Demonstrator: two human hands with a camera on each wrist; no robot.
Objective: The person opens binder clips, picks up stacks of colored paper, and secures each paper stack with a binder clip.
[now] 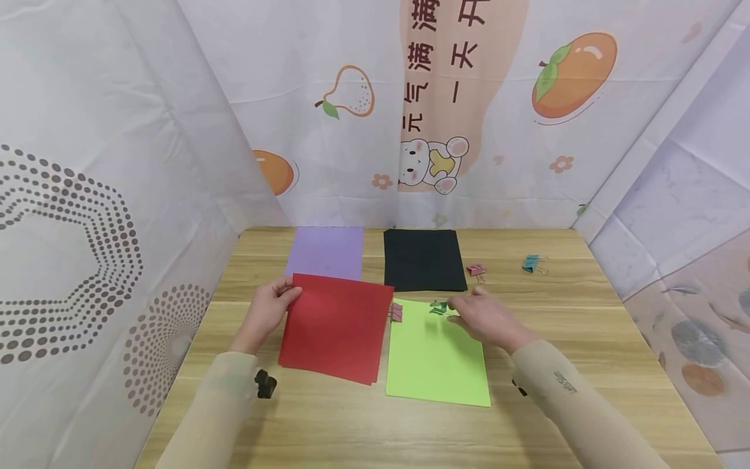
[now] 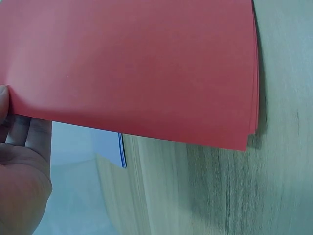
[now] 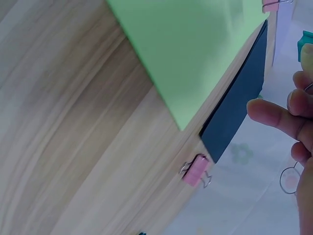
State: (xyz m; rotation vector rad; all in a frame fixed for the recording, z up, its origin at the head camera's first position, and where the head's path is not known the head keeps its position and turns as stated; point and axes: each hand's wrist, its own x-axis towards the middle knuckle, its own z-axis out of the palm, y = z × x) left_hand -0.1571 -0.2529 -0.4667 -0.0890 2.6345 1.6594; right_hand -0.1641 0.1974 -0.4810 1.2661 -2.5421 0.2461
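My left hand point(image 1: 272, 303) grips a stack of red paper sheets point(image 1: 336, 329) at its far left corner, thumb on top and fingers underneath. In the left wrist view the red sheets' edges are slightly out of line. Between the thumb and fingers of my right hand point(image 1: 489, 318) is a teal binder clip point(image 1: 438, 307), seen over the far part of the lime-green paper point(image 1: 436, 358). The right wrist view shows this teal clip point(image 3: 305, 41) by the thumb tip. At the green paper's far left corner sits a pink binder clip point(image 1: 396, 312), beside the red sheets.
Behind lie purple paper point(image 1: 328, 251) and a stack of black paper point(image 1: 424, 260). A second pink binder clip point(image 1: 476, 269) lies beside the black stack, and another teal binder clip point(image 1: 530, 263) farther right. Printed curtains point(image 1: 346, 163) border the wooden table point(image 1: 562, 326).
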